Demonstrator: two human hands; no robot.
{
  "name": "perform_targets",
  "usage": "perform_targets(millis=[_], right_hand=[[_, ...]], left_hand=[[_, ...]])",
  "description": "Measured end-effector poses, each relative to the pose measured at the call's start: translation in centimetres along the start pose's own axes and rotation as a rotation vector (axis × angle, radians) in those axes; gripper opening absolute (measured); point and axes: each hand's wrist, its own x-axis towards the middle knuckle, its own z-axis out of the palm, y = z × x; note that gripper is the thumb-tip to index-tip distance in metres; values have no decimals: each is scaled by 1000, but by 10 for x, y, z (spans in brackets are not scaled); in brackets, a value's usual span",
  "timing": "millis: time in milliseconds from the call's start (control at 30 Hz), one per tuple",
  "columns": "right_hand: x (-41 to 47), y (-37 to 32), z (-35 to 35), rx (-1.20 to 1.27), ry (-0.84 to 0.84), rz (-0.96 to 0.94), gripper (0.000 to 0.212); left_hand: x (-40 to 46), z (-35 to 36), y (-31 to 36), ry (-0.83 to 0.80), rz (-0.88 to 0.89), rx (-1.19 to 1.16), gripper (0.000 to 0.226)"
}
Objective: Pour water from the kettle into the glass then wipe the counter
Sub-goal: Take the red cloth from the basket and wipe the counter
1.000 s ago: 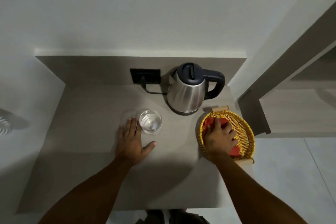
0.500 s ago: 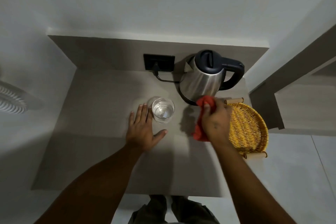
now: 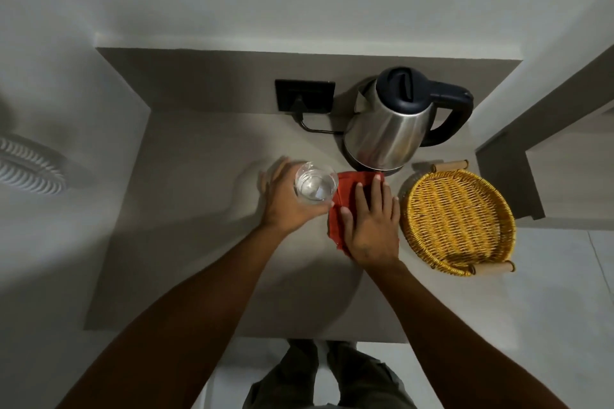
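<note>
From the head view, I saw that the red cloth (image 3: 345, 206) had left the round yellow wicker basket (image 3: 458, 221) since a second before and now lay on the grey counter (image 3: 199, 242), so I judged wiping was underway. My right hand (image 3: 372, 226) pressed flat and open on the cloth. My left hand (image 3: 285, 199) curled around the clear water-filled glass (image 3: 315, 184), now lifted aside. The steel kettle (image 3: 388, 129) stood just beyond my right hand.

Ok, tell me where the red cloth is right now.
In the head view the red cloth lies flat on the counter under the right hand, just in front of the kettle, between the glass and the wicker basket.
</note>
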Motion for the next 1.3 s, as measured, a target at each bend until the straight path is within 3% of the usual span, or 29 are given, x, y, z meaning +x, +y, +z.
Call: perform_targets(millis=[167, 267, 400, 467, 567, 700, 767, 900, 1033, 1167, 1300], right_hand=[[1, -4, 9, -22, -115, -28, 67], [20, -40, 16, -26, -132, -55, 67], [-9, -99, 28, 26, -190, -384, 61], [-43, -98, 31, 8, -228, -498, 59], [-73, -45, 25, 25, -223, -356, 58], [-25, -3, 12, -67, -160, -66, 63], [8, -31, 12, -70, -156, -98, 64], [-11, -93, 28, -27, -205, -378, 63], [-76, -61, 35, -32, -244, -534, 56], [-63, 9, 17, -47, -214, -319, 57], [0, -10, 8, -85, -172, -166, 63]], left_hand=[[4, -27, -1, 26, 0, -27, 81], [7, -63, -10, 62, -19, 99, 85], [16, -103, -18, 96, -25, 134, 79], [16, -112, -18, 124, -26, 144, 77], [11, -114, -21, 130, -49, 164, 79], [-2, -115, -25, 124, -58, 172, 84], [-9, -115, -26, 141, -51, 167, 82], [-10, -121, -29, 128, -62, 168, 83], [-5, -125, -33, 138, -45, 150, 82], [-9, -121, -33, 172, -36, 157, 84], [-18, -118, -37, 139, -57, 174, 85]])
